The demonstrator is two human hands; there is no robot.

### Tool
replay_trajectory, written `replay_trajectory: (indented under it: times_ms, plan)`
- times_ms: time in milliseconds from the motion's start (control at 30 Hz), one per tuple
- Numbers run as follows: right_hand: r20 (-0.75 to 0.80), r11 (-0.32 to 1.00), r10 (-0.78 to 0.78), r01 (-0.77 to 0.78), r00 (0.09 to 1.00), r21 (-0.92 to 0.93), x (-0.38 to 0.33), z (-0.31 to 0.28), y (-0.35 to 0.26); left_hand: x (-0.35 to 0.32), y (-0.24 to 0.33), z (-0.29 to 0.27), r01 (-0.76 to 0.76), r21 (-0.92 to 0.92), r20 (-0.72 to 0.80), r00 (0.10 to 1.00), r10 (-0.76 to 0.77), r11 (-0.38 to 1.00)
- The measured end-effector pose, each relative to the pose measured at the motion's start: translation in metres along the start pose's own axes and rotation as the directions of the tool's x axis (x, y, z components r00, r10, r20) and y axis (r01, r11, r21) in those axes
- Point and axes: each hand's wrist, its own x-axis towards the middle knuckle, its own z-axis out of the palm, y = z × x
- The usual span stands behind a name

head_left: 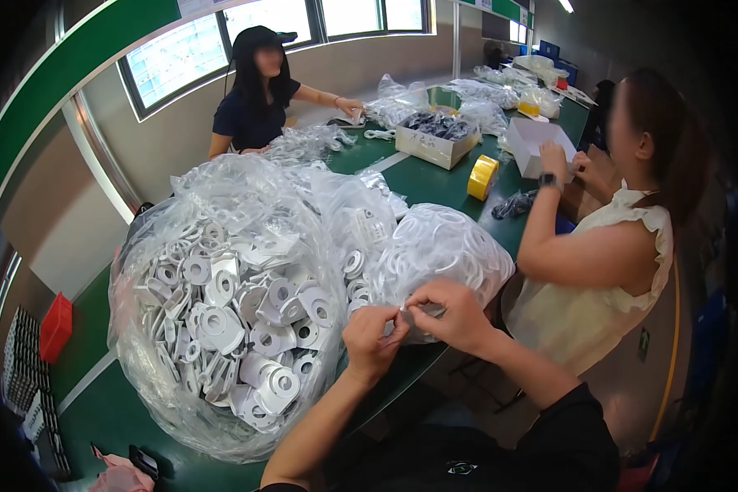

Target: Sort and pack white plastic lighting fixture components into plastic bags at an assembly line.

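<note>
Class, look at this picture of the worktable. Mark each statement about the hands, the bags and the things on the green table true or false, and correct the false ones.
1. Both hands pinch one small white part between their fingertips. True: the left hand and right hand meet on the small white part.
2. The large clear bag holds black rings. False: the large clear bag holds white ring-shaped parts.
3. A yellow tape roll stands on the green table. True: the yellow tape roll stands on the green table.
4. The open cardboard box is empty. False: the cardboard box holds dark parts.
5. The red bin sits on the table. False: the red bin sits off its left edge, lower down.
</note>
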Motion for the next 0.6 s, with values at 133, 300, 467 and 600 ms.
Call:
replay_trajectory:
  times_ms: [133, 300, 467, 600]
  plan:
    - [0.081, 0.996, 0.083, -0.082, 0.993, -0.026, 0.003, -0.007, -0.011, 0.003, -0.003, -0.003, -0.29, 0.161, 0.041, 0.957, 0.288, 0.943]
    - [0.142, 0.974, 0.224, -0.215, 0.964, -0.073, 0.008, -0.011, -0.021, 0.005, -0.003, -0.006, -0.408, 0.242, 0.108, 0.913, 0.394, 0.88]
    - [0.165, 0.961, 0.229, -0.197, 0.959, -0.192, 0.012, -0.008, -0.021, 0.005, -0.007, -0.007, -0.472, 0.261, 0.167, 0.881, 0.442, 0.842]
    - [0.16, 0.955, 0.254, -0.221, 0.954, -0.196, 0.013, -0.002, -0.021, 0.008, -0.005, -0.006, -0.485, 0.25, 0.166, 0.874, 0.456, 0.838]
